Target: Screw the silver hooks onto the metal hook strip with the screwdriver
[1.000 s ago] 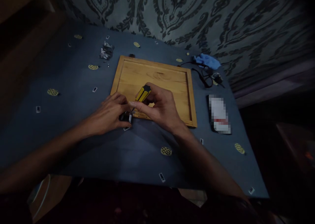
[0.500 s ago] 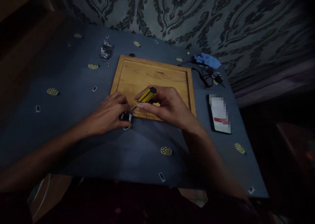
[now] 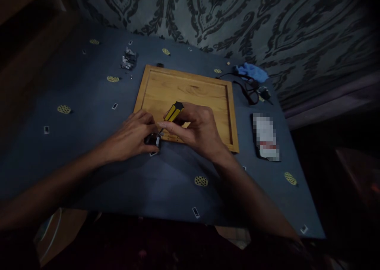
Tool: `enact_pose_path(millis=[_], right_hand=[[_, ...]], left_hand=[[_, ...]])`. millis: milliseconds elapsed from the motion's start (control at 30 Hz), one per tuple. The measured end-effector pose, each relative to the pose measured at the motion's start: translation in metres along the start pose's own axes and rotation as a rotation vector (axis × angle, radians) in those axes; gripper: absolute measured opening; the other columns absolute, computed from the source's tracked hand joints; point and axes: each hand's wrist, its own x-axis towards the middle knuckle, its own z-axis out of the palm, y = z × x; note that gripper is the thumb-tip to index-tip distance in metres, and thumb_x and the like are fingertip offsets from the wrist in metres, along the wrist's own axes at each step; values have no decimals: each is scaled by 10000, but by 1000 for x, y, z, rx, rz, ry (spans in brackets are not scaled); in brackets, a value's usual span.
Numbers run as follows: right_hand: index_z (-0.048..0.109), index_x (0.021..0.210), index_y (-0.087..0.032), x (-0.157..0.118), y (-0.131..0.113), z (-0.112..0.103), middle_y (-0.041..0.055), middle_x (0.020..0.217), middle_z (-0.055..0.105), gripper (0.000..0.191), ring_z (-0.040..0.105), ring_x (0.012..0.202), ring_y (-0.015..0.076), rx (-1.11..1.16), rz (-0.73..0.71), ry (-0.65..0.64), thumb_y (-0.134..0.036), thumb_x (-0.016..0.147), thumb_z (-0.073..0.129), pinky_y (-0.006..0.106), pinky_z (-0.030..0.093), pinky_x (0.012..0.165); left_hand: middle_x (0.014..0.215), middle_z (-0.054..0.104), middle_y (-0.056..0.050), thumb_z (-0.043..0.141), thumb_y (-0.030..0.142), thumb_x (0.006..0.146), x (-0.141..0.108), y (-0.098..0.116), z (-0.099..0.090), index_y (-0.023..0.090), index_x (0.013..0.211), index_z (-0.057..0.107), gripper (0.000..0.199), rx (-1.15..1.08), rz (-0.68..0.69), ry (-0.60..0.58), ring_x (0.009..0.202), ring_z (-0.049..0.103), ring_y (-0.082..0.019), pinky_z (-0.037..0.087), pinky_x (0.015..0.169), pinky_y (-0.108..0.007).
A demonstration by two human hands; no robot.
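Note:
A framed wooden panel lies on the blue patterned cloth. My left hand is closed round a small metal hinge at the panel's near left corner. In my right hand is a yellow and black screwdriver, pinched between thumb and fingers, with its shaft slanting down to the hinge. Small holes show along the panel's near edge, beside my right hand. Just where the screwdriver's tip rests is too small to tell.
Several metal hinges are piled at the back left, with small screws near them. Right of the panel lie dark glasses, a blue rag, keys and a phone. A patterned wall stands behind.
The screwdriver handle has shifted slightly left and is more upright. My right hand has turned and moved a little left with it. My left hand stays on the hinge.

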Motion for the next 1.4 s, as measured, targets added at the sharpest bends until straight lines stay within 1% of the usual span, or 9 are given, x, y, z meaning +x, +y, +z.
enact_pose_path(millis=[133,367,433,533,600,700,900,1167,1400], right_hand=[[641,758,-213,-1,0,3,-15,708,640,408,595,642,133,-11,-29,32,-522,1008,734,290,436,610],[637,749,-216,-1,-2,3,-15,708,639,406,596,649,132,-33,-10,33,-513,1004,744,291,446,619],[641,746,-223,-1,-5,1,-20,695,637,391,590,629,133,-14,-2,67,-503,990,764,296,451,599],[667,779,-242,-3,-9,-3,-18,718,659,340,605,631,148,-8,69,166,-495,974,785,313,492,602],[683,799,-246,-4,-11,-5,-11,739,677,314,623,644,158,-15,108,196,-488,962,800,324,513,607],[682,795,-246,-4,-10,-7,-11,725,670,318,627,645,161,-22,114,177,-492,957,802,324,499,585],[610,716,-242,-2,-1,-1,-43,643,578,401,552,578,133,-8,44,150,-506,972,771,307,430,550],[671,771,-219,-5,1,3,-28,671,638,396,585,612,130,-9,65,114,-541,995,727,290,434,573],[675,773,-213,-6,3,4,-22,693,655,366,606,628,134,-5,41,107,-494,998,742,299,445,593]], left_hand=[[1143,651,-82,821,429,933,0,2,-1,188,1134,716,330,17,-4,-18,1174,562,-316,460,981,-432],[1161,652,-90,850,423,911,1,3,-1,175,1163,725,375,26,-31,-34,1195,563,-326,467,989,-445],[1183,657,-93,838,439,921,1,1,0,184,1160,730,366,26,-20,-34,1208,562,-330,469,986,-445],[1205,665,-95,832,458,924,1,-1,0,197,1153,743,358,21,3,-30,1219,561,-331,468,988,-444],[1193,668,-95,835,461,920,0,-2,0,197,1142,748,355,18,12,-23,1211,564,-327,467,995,-446],[1158,667,-89,832,463,921,0,-1,-1,196,1129,748,349,5,11,-18,1187,569,-319,469,989,-442],[1137,662,-82,828,463,922,1,1,-2,203,1142,754,349,23,6,-22,1174,569,-317,465,968,-436],[1130,643,-82,828,427,923,1,3,-3,194,1201,755,370,7,-31,-52,1170,545,-320,448,969,-435],[1145,646,-83,824,444,928,1,2,-2,195,1172,753,356,2,-31,-40,1171,550,-319,448,961,-429]])
